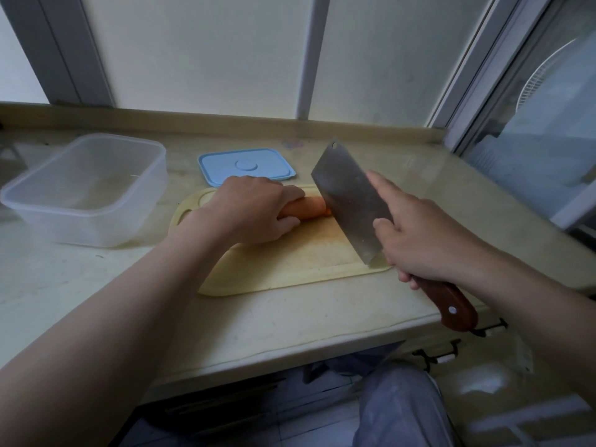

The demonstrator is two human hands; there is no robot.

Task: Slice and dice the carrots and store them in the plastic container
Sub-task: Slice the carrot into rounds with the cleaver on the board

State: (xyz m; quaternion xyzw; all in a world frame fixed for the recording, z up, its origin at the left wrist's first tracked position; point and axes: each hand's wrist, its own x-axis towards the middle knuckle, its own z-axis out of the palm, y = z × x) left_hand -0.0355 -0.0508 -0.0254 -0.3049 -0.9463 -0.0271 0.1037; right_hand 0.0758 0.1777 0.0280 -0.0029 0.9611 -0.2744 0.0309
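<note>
Head view: carrot [306, 208] lies on cutting board [290, 262]. Left hand [254, 211] curls over it, pinning it down. Right hand [429, 233] grasps knife [351, 201] handle, forefinger along blade, edge at carrot's exposed end. Carrot likely stiff, round, prone to roll: hold mid-length, fingertips tucked. Plastic container [87, 191] stands left, near board.

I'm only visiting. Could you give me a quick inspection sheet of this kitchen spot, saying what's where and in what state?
Surface: pale counter with a cutting board lying on it.
Job's things: carrot on the board, its end by the cleaver; clear plastic container, left, looks empty; blue lid flat behind the board.
Clutter: nothing seen.
Hands: left hand grips the carrot; right hand holds the cleaver's wooden handle, forefinger along the blade.
Cables: nothing seen.
Surroundings: window behind; fan beyond glass, right.
</note>
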